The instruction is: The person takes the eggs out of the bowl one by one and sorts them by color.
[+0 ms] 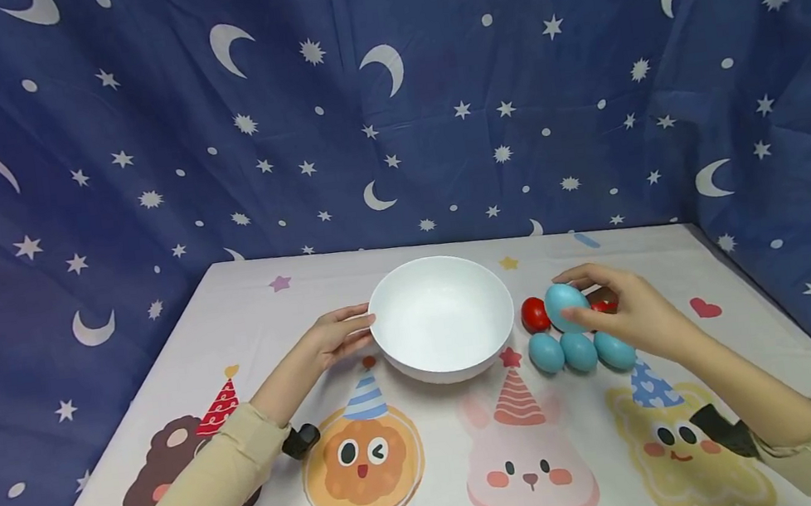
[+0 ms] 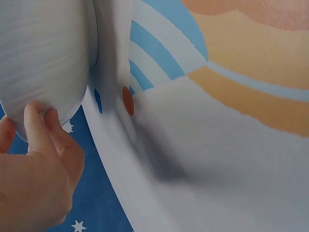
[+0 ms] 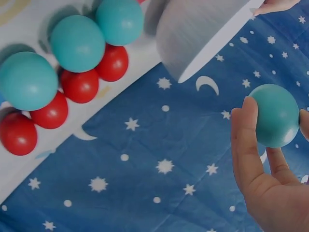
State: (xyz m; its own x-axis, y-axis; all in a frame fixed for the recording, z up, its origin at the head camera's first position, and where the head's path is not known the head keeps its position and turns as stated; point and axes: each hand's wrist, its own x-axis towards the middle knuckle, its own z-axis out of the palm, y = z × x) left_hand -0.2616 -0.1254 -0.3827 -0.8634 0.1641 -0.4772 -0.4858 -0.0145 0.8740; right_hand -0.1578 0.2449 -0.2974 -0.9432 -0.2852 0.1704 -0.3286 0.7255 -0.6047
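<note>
A white bowl [image 1: 443, 315] stands near the middle of the table, its inside bare. My left hand [image 1: 343, 335] grips its left rim; in the left wrist view the fingers [image 2: 41, 128] lie against the outer wall. To the bowl's right, my right hand [image 1: 625, 307] pinches a blue egg [image 1: 565, 306] between thumb and fingers, held above the other eggs. Three more blue eggs [image 1: 579, 352] lie in a row in front of it. Behind them is a row of several red eggs [image 3: 79, 86], partly hidden by the hand in the head view.
A white cloth [image 1: 268, 302] printed with cartoon faces, a heart and stars covers the table. Behind it hangs a dark blue curtain [image 1: 442, 174] with moons and stars. Black straps [image 1: 722, 430] show near the wrists.
</note>
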